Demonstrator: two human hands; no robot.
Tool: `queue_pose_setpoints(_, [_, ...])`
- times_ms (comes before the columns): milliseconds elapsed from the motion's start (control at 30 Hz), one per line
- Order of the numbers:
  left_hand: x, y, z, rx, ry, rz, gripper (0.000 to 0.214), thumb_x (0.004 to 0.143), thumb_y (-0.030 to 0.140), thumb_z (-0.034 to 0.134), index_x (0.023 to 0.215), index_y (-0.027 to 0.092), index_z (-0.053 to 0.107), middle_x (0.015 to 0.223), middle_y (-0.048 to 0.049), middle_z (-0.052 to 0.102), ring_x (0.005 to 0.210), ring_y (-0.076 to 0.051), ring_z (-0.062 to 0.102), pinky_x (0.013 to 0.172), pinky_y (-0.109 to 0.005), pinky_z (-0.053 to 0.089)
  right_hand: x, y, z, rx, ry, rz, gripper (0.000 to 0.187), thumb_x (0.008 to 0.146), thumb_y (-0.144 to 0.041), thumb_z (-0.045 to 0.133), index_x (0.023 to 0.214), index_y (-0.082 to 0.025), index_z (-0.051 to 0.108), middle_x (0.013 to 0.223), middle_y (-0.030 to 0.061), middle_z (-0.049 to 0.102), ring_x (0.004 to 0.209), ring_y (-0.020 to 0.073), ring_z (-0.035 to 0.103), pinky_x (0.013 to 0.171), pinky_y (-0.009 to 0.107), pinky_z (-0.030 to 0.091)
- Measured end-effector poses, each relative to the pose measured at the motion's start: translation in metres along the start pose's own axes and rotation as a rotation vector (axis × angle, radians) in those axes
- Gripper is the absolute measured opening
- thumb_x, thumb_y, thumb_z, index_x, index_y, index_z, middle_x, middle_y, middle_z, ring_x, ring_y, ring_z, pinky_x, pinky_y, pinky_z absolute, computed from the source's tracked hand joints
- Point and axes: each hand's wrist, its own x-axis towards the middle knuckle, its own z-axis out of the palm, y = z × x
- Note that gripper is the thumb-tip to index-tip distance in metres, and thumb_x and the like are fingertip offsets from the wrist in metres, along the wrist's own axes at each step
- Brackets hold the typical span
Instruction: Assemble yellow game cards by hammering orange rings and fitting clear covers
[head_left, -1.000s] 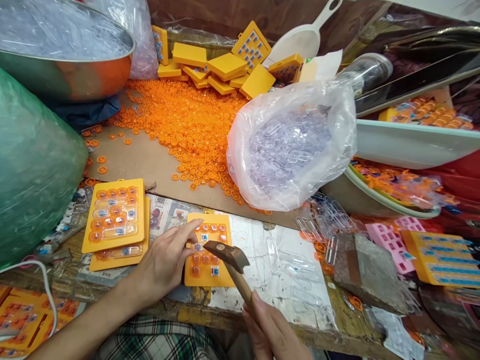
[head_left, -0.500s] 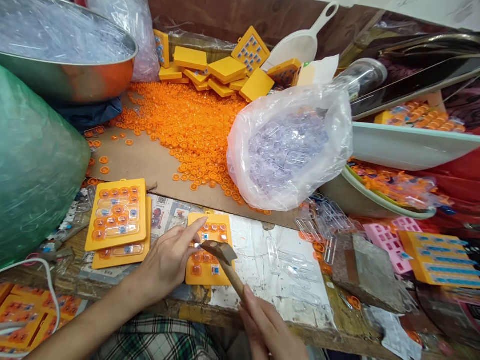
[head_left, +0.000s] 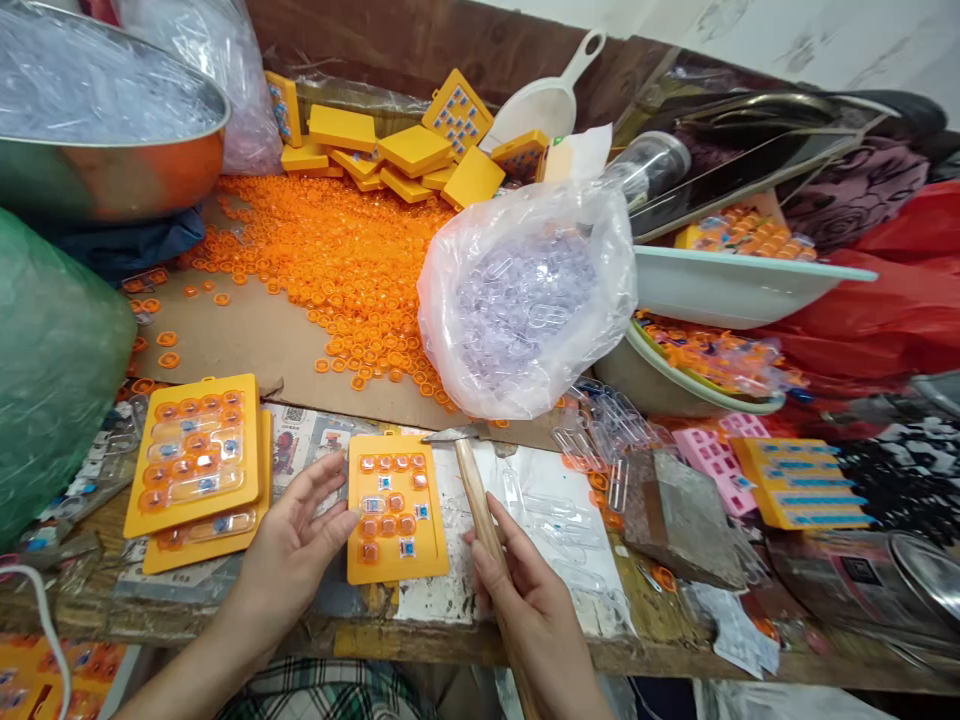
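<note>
A yellow plastic panel (head_left: 429, 478) lies flat before me, set with orange pieces and several small blue-and-white ones. My left hand (head_left: 296, 530) is at its left side, empty, with the fingers apart and the thumb at the panel's edge. In my right hand (head_left: 517, 570) is a hammer (head_left: 474, 485), gripped by its wooden handle. The hammer's metal head rests over the panel's upper right corner or just above it; I cannot tell which. Further left, a similar panel (head_left: 196, 450) with clear oblong covers sits on top of another one.
Loose orange rings (head_left: 322, 250) spread across the cardboard behind. An open plastic bag (head_left: 442, 290) holds clear oblong pieces. More clear pieces (head_left: 559, 505) lie on the white sheet, near a stone block (head_left: 679, 520). Yellow panels (head_left: 412, 150) are heaped at the back.
The hammer head has moved away from the panel's middle to its upper right corner. My left hand has drawn back left, off the panel's face. The view has shifted right.
</note>
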Motion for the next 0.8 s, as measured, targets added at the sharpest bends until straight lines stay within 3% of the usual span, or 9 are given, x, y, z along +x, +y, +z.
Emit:
queue_pose_setpoints(100, [0.001, 0.010, 0.001, -0.079, 0.031, -0.128, 0.063, 0.072, 0.041, 0.070, 0.126, 0.018, 0.047, 0.142, -0.0143, 0.046, 0.132, -0.025, 0.043, 0.110, -0.043, 0.037, 0.007, 0.005, 0.003, -0.468, 0.090, -0.352, 0.048, 0.088, -0.030, 0.054, 0.135, -0.023, 0.050, 0.120, 0.0125, 0.060, 0.103, 0.0244, 0.060, 0.084, 0.039, 0.053])
queue_pose_setpoints(233, [0.003, 0.015, 0.001, -0.124, 0.071, -0.182, 0.066, 0.067, 0.042, 0.075, 0.123, 0.018, 0.050, 0.142, -0.0139, 0.047, 0.132, -0.027, 0.043, 0.111, -0.045, 0.034, -0.001, 0.007, 0.024, -0.946, 0.194, -0.632, 0.054, 0.084, -0.003, 0.041, 0.129, -0.028, 0.056, 0.136, 0.0123, 0.048, 0.111, 0.0307, 0.049, 0.086, 0.051, 0.047])
queue_pose_setpoints(333, [0.005, 0.016, 0.007, -0.190, 0.104, -0.202, 0.065, 0.067, 0.035, 0.078, 0.123, 0.018, 0.050, 0.141, -0.0131, 0.048, 0.131, -0.027, 0.045, 0.111, -0.043, 0.036, -0.005, 0.007, 0.035, -0.993, 0.173, -0.671, 0.059, 0.079, 0.004, 0.038, 0.127, -0.026, 0.057, 0.133, 0.0098, 0.052, 0.109, 0.0296, 0.047, 0.085, 0.049, 0.045])
queue_pose_setpoints(467, [0.008, 0.016, 0.019, -0.416, -0.128, -0.298, 0.065, 0.075, 0.028, 0.074, 0.130, 0.017, 0.042, 0.130, -0.0159, 0.058, 0.115, -0.028, 0.060, 0.097, -0.044, 0.050, 0.000, 0.003, 0.022, -0.873, 0.116, -0.726, 0.049, 0.084, -0.002, 0.041, 0.124, -0.026, 0.058, 0.130, 0.0081, 0.055, 0.113, 0.0261, 0.048, 0.088, 0.044, 0.046])
queue_pose_setpoints(533, [0.008, 0.015, 0.023, -0.494, -0.187, -0.323, 0.067, 0.078, 0.025, 0.072, 0.134, 0.017, 0.037, 0.123, -0.0164, 0.064, 0.104, -0.028, 0.066, 0.090, -0.044, 0.055, 0.006, 0.001, 0.007, -0.858, 0.192, -0.773, 0.040, 0.086, -0.007, 0.045, 0.121, -0.022, 0.059, 0.126, 0.0099, 0.058, 0.114, 0.0258, 0.050, 0.091, 0.043, 0.045])
queue_pose_setpoints(633, [0.007, 0.012, 0.022, -0.556, -0.154, -0.335, 0.073, 0.078, 0.021, 0.071, 0.139, 0.018, 0.031, 0.121, -0.0155, 0.065, 0.100, -0.027, 0.068, 0.088, -0.043, 0.056, 0.014, 0.003, -0.015, -1.038, 0.370, -0.760, 0.031, 0.085, -0.011, 0.051, 0.112, -0.017, 0.064, 0.109, 0.0103, 0.069, 0.104, 0.0291, 0.057, 0.087, 0.045, 0.044])
queue_pose_setpoints(800, [0.002, 0.010, 0.016, -0.596, -0.116, -0.324, 0.080, 0.075, 0.018, 0.074, 0.142, 0.020, 0.030, 0.130, -0.0155, 0.059, 0.109, -0.029, 0.064, 0.090, -0.042, 0.055, 0.023, 0.014, -0.022, -1.121, 0.389, -0.681, 0.034, 0.083, -0.008, 0.045, 0.110, -0.011, 0.066, 0.099, 0.0141, 0.072, 0.090, 0.0282, 0.064, 0.077, 0.041, 0.047])
